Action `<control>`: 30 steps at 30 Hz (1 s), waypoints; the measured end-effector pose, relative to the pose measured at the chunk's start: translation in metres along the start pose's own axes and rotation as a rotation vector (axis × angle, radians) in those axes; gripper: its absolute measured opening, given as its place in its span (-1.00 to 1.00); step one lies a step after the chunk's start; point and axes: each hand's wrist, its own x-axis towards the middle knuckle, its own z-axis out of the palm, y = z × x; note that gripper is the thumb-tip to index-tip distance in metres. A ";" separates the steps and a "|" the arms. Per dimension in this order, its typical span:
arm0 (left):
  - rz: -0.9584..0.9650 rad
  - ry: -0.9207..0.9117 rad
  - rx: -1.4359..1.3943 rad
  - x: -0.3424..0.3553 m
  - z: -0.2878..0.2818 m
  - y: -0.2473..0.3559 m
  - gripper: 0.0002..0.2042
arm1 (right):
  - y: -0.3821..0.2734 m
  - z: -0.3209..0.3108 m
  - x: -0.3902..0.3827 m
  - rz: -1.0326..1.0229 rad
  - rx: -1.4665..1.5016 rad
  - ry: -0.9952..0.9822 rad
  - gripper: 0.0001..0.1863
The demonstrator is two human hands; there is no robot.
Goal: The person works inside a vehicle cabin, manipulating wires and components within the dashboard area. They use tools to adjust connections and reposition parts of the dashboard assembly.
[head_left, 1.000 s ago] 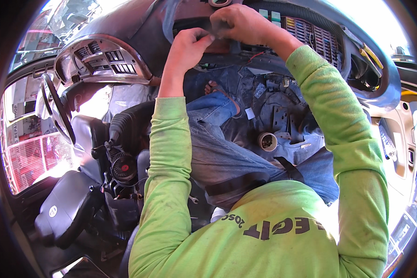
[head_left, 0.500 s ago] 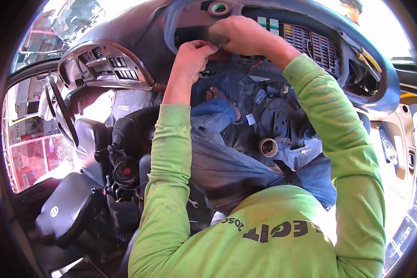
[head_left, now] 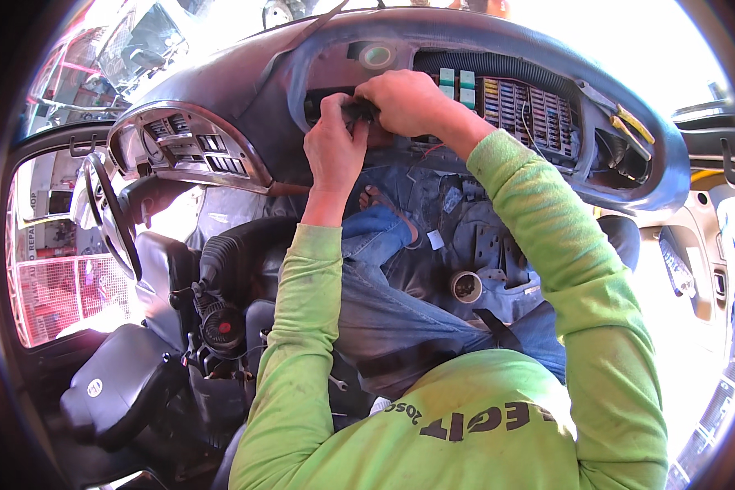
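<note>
My left hand [head_left: 333,151] and my right hand [head_left: 410,102] meet in front of the opened dashboard [head_left: 298,94]. Fingers of both are closed on a small dark piece [head_left: 359,109], largely covered by the fingertips, so its kind cannot be made out. Just beyond my right hand lies a roll of tape [head_left: 376,56]. To the right of that hand are green relays [head_left: 467,79] and a fuse panel [head_left: 531,114] with rows of coloured fuses. A loose thin wire hangs over the panel.
Yellow-handled pliers [head_left: 631,126] rest at the dashboard's right end. A cup [head_left: 465,287] stands on the floor by my legs. A wrench [head_left: 338,383] lies left of my lap. The steering wheel [head_left: 110,208], gear lever [head_left: 224,327] and driver's seat [head_left: 114,380] are on the left.
Both hands appear lower against the dashboard, and the view has shifted so more of its top shows. The dark piece between my fingers is now more visible.
</note>
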 end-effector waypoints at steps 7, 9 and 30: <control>0.031 0.050 0.010 -0.002 -0.002 -0.004 -0.67 | 0.002 -0.005 0.001 0.025 0.032 -0.100 -0.63; 0.029 0.056 0.001 0.000 -0.002 -0.005 -0.69 | 0.003 -0.004 0.001 0.026 0.068 -0.076 -0.65; -0.869 -0.423 -1.106 0.007 -0.023 -0.013 -0.87 | 0.019 0.014 -0.014 -0.174 0.084 0.118 -0.82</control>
